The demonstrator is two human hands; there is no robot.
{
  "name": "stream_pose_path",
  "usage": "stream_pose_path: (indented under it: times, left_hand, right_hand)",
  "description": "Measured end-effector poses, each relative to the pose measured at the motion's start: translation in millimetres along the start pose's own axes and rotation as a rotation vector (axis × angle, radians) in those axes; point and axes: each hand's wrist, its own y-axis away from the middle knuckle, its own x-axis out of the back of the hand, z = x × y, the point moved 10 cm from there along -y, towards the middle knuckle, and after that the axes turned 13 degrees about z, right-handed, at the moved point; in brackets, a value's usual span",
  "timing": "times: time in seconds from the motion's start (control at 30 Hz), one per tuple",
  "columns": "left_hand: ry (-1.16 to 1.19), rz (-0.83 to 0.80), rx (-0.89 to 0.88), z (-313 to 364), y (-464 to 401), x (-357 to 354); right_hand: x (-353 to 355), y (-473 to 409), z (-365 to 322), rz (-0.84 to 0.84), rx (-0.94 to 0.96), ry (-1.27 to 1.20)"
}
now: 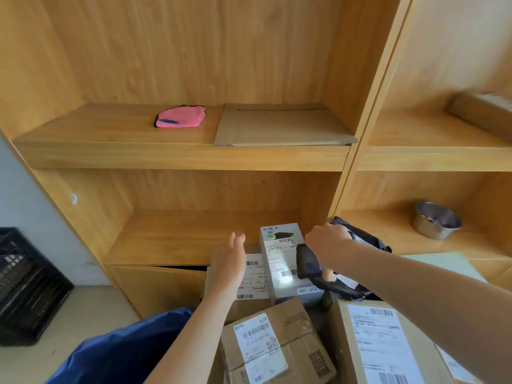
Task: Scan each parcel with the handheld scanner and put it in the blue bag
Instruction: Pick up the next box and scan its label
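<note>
Wooden shelving [182, 157] fills the background, parcels piled before it with the blue bag [124, 350] low at left; a grey boxed parcel [285, 261] stands between both arms. Left hand [231, 259] reaches flat, fingers straight, over a cardboard parcel [253, 275]; right hand [328, 245] grips the black scanner [307, 263], aimed down at the grey box; pink cloth [180, 116] lies above

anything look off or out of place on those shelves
Mostly tidy. The flat cardboard piece on the upper shelf overhangs the front edge at its right corner. A pink cloth lies crumpled beside it, and a metal bowl sits alone on the right shelf, unrelated to parcels.
</note>
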Motion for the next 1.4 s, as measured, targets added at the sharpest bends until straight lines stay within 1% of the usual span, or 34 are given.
stream_pose_path:
  times: [0.27,0.43,0.53,0.67,0.73,0.83,0.9,1.03,1.17,1.23,1.33,1.4]
  left_hand:
    - [-0.029,0.034,-0.005,-2.5,-2.7,-9.1]
    - [-0.032,-0.008,0.076,-13.0,-0.1,-20.0]
    - [-0.058,-0.009,0.090,-18.0,-0.7,-21.9]
    - [-0.053,-0.031,0.104,-20.5,-0.5,-27.4]
    - [-0.074,-0.026,0.098,-21.4,-3.1,-28.2]
    - [-0.088,-0.052,0.140,-27.7,-6.1,-34.0]
    - [-0.095,-0.075,0.173,-31.4,-6.0,-37.6]
    - [-0.098,-0.095,0.185,-33.3,-8.6,-42.9]
    - [-0.099,-0.118,0.211,-37.5,-9.7,-48.6]
    - [-0.103,-0.116,0.226,-40.5,-11.0,-49.8]
    - [-0.110,-0.115,0.245,-43.4,-13.2,-52.9]
    - [-0.112,-0.138,0.240,-45.7,-13.3,-57.5]
  right_hand:
    - [-1.0,3.4,8.4,-0.016,0.073,0.118]
    - [-7.5,-2.1,8.4,-0.033,0.086,0.176]
    - [-13.0,-5.5,19.5,-0.047,0.065,0.204]
    - [-16.4,-8.0,37.8,-0.072,0.012,0.152]
    - [-10.1,-7.3,37.8,-0.078,0.030,0.118]
    - [1.3,-10.2,33.5,-0.069,0.055,0.084]
    - [2.7,-14.1,28.8,-0.074,0.068,0.077]
    - [-1.5,-25.3,20.4,-0.068,0.072,0.092]
    - [-14.1,-23.3,8.7,-0.155,0.154,0.087]
    - [-15.5,-23.9,7.0,-0.164,0.155,0.075]
    - [-13.9,-31.4,6.9,-0.147,0.137,-0.016]
    - [-15.7,-37.8,8.0,-0.152,0.097,-0.151]
